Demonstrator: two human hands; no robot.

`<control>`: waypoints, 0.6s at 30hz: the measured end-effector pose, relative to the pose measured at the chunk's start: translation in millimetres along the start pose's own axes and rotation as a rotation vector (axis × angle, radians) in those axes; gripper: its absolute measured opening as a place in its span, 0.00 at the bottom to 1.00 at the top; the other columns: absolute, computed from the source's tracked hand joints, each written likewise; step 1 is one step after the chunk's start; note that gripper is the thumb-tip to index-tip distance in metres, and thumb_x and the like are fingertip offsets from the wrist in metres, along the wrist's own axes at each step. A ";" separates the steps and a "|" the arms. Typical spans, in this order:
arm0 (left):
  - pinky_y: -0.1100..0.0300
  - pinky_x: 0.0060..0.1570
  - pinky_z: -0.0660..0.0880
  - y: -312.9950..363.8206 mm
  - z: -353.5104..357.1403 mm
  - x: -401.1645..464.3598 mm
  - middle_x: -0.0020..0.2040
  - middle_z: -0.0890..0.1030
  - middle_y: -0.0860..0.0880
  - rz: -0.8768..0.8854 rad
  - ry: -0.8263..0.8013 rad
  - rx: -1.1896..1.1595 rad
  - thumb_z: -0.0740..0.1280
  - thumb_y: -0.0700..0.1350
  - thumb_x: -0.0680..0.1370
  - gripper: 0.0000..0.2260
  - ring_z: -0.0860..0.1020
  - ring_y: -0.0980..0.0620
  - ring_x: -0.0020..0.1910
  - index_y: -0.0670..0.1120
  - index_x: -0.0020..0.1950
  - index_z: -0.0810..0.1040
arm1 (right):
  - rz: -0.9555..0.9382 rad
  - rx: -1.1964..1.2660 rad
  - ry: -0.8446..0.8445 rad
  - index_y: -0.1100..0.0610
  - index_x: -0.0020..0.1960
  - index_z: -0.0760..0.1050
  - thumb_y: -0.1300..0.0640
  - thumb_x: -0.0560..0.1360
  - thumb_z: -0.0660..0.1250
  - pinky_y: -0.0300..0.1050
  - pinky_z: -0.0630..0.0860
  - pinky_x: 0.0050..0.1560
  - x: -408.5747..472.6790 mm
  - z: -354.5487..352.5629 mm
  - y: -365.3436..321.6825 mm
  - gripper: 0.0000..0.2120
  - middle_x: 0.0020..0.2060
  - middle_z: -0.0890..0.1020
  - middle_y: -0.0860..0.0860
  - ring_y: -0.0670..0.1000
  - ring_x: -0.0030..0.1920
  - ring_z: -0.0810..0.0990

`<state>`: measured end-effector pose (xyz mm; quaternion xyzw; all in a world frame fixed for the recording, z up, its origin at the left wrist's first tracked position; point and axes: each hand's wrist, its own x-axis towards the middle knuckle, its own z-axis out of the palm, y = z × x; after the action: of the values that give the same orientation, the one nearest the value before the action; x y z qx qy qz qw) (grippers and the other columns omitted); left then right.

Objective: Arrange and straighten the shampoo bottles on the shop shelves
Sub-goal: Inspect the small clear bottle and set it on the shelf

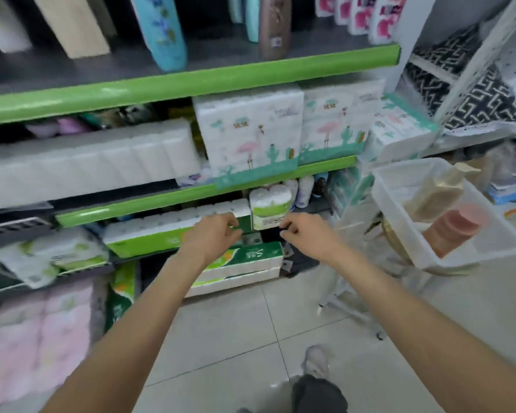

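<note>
Both my arms reach toward the lowest shelves. My left hand [213, 234] hovers with loosely curled fingers at the end of a long green-and-white tissue pack [173, 232] and holds nothing. My right hand [306, 234], fingers also loosely curled, is just right of a small white-and-green roll pack [270, 208] and is empty. A teal shampoo bottle [164, 31] and a brown bottle [274, 28] stand on the top shelf. Small white bottles [306, 189] stand behind the roll pack. The view is blurred.
A white plastic basket [405, 234] at the right holds a beige pump bottle [438, 190] and a pink bottle [456, 228]. Flamingo-print tissue packs [248, 135] fill the middle shelf behind its green edge [191, 81]. More paper packs lie on the tiled floor [251, 338].
</note>
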<state>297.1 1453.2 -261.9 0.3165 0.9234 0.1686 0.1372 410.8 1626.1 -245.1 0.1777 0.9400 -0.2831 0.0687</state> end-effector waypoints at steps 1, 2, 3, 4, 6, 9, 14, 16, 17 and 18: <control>0.55 0.48 0.73 -20.1 -12.7 -11.0 0.54 0.81 0.48 -0.033 -0.002 0.007 0.63 0.52 0.78 0.11 0.78 0.45 0.53 0.50 0.57 0.76 | -0.040 -0.006 -0.024 0.57 0.58 0.76 0.54 0.78 0.62 0.51 0.76 0.53 5.4 6.6 -23.7 0.12 0.52 0.82 0.56 0.55 0.52 0.79; 0.55 0.48 0.73 -39.4 -25.5 -22.1 0.54 0.81 0.48 -0.064 0.003 0.007 0.62 0.53 0.78 0.11 0.77 0.45 0.53 0.51 0.58 0.76 | -0.082 -0.014 -0.047 0.57 0.59 0.76 0.55 0.78 0.62 0.51 0.76 0.54 11.0 13.3 -46.9 0.12 0.53 0.81 0.56 0.56 0.53 0.79; 0.55 0.48 0.73 -58.8 -37.6 -32.4 0.54 0.81 0.48 -0.099 0.012 0.001 0.62 0.53 0.77 0.11 0.77 0.45 0.53 0.52 0.58 0.76 | -0.124 -0.023 -0.072 0.58 0.59 0.76 0.55 0.78 0.62 0.50 0.75 0.54 16.5 19.5 -70.7 0.12 0.54 0.81 0.56 0.56 0.53 0.78; 0.55 0.49 0.73 -77.3 -49.2 -42.3 0.54 0.81 0.48 -0.127 0.023 -0.012 0.63 0.53 0.77 0.11 0.77 0.46 0.53 0.52 0.58 0.76 | -0.164 -0.033 -0.097 0.58 0.60 0.75 0.55 0.78 0.62 0.48 0.74 0.54 22.3 26.1 -93.4 0.12 0.55 0.80 0.56 0.56 0.54 0.78; 0.55 0.51 0.74 -112.7 -70.8 -59.9 0.52 0.81 0.49 -0.154 0.025 -0.068 0.65 0.54 0.76 0.11 0.78 0.47 0.52 0.53 0.56 0.76 | -0.234 -0.050 -0.137 0.57 0.60 0.75 0.55 0.78 0.62 0.46 0.73 0.55 34.9 38.4 -137.9 0.13 0.57 0.80 0.55 0.55 0.57 0.77; 0.58 0.51 0.74 -159.0 -104.6 -82.6 0.49 0.80 0.53 -0.192 0.051 -0.142 0.66 0.53 0.76 0.11 0.77 0.52 0.48 0.51 0.56 0.77 | -0.321 -0.037 -0.159 0.56 0.59 0.76 0.55 0.78 0.62 0.42 0.73 0.48 53.8 54.3 -202.4 0.12 0.56 0.80 0.53 0.51 0.52 0.77; 0.61 0.45 0.72 -228.8 -170.7 -105.9 0.47 0.81 0.51 -0.280 0.233 -0.175 0.67 0.50 0.76 0.09 0.77 0.54 0.45 0.49 0.53 0.78 | -0.486 -0.011 -0.163 0.57 0.58 0.77 0.57 0.78 0.62 0.41 0.71 0.40 90.0 73.1 -305.6 0.11 0.48 0.78 0.51 0.51 0.43 0.77; 0.58 0.46 0.75 -255.2 -202.2 -113.3 0.45 0.81 0.51 -0.307 0.309 -0.187 0.67 0.48 0.76 0.08 0.78 0.52 0.45 0.49 0.53 0.78 | -0.535 0.020 -0.157 0.55 0.56 0.77 0.56 0.77 0.63 0.43 0.73 0.44 106.9 80.3 -347.7 0.09 0.46 0.78 0.50 0.52 0.45 0.78; 0.58 0.45 0.75 -268.1 -217.8 -116.8 0.44 0.81 0.51 -0.328 0.352 -0.191 0.66 0.48 0.76 0.07 0.78 0.52 0.44 0.48 0.53 0.78 | -0.560 0.035 -0.146 0.55 0.56 0.77 0.56 0.77 0.63 0.43 0.73 0.44 114.3 83.2 -369.1 0.09 0.45 0.78 0.50 0.52 0.45 0.78; 0.59 0.43 0.74 -280.4 -233.5 -120.6 0.43 0.80 0.52 -0.349 0.394 -0.184 0.66 0.48 0.77 0.07 0.78 0.52 0.43 0.48 0.53 0.78 | -0.583 0.053 -0.136 0.54 0.55 0.78 0.56 0.77 0.64 0.43 0.72 0.44 121.1 85.8 -390.8 0.09 0.45 0.78 0.50 0.51 0.46 0.78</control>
<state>154.1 1116.4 -144.5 0.0999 0.9537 0.2836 0.0100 155.2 1310.7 -145.6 -0.1174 0.9369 -0.3266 0.0427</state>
